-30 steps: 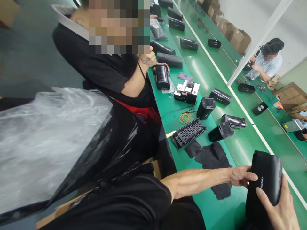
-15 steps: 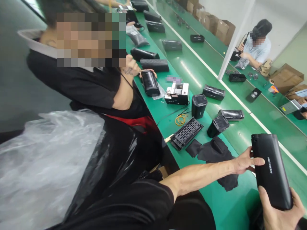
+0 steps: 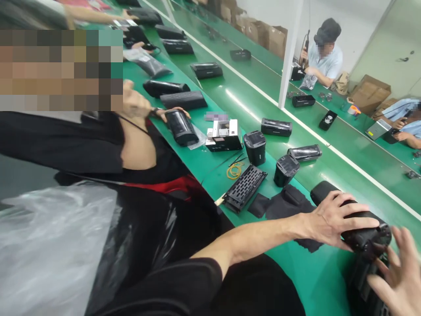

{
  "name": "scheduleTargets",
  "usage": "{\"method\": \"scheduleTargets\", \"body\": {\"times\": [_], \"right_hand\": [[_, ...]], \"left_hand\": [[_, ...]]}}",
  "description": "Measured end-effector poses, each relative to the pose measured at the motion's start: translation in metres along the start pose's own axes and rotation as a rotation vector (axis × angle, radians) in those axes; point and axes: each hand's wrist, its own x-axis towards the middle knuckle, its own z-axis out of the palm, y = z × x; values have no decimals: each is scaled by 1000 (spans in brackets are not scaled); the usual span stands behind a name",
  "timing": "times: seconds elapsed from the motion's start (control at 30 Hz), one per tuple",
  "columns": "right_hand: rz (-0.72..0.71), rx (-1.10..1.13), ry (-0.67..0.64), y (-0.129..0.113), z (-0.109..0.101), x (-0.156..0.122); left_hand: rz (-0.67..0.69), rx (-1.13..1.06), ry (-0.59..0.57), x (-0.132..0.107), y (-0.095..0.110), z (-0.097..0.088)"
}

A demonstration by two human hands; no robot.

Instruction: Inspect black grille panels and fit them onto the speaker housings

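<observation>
My left hand (image 3: 332, 219) lies over a black cylindrical speaker (image 3: 370, 237), fingers curled across its top and thumb under its side. The speaker lies tilted on the green belt (image 3: 305, 281), its end cap facing my right hand (image 3: 399, 274). That hand hovers just past the end cap with fingers spread and nothing in it, partly blurred. A dark object beneath my right hand is too cut off to name. Pieces of black cloth (image 3: 286, 204) lie just behind my left wrist.
On the belt lie a black perforated grille (image 3: 245, 188), two upright speaker bodies (image 3: 255, 147) (image 3: 285, 170), yellow rubber bands (image 3: 234, 170) and a white-and-black unit (image 3: 224, 135). A co-worker at left holds a speaker (image 3: 180, 127). A plastic bag (image 3: 49, 245) fills the lower left. Other people sit across the line.
The speaker, held upright in both hands before, now lies tipped over under my left hand. My right hand has let go of it and opened. The view has swung leftward.
</observation>
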Motion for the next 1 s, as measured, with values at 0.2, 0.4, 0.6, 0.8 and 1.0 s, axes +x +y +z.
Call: {"method": "scheduleTargets", "body": {"times": [0.2, 0.4, 0.6, 0.8, 1.0], "right_hand": [[45, -27, 86, 21, 27, -10], [165, 136, 12, 75, 13, -50], [244, 91, -42, 68, 25, -58], [359, 174, 56, 110, 47, -55], [687, 451, -49, 149, 73, -63]], "left_hand": [[-22, 107, 32, -21, -20, -9], [-450, -523, 184, -76, -72, -37], [-406, -629, 236, -85, -83, -21], [-530, -555, 281, -84, -90, -17], [-1068, -391, 252, -54, -117, -15]]}}
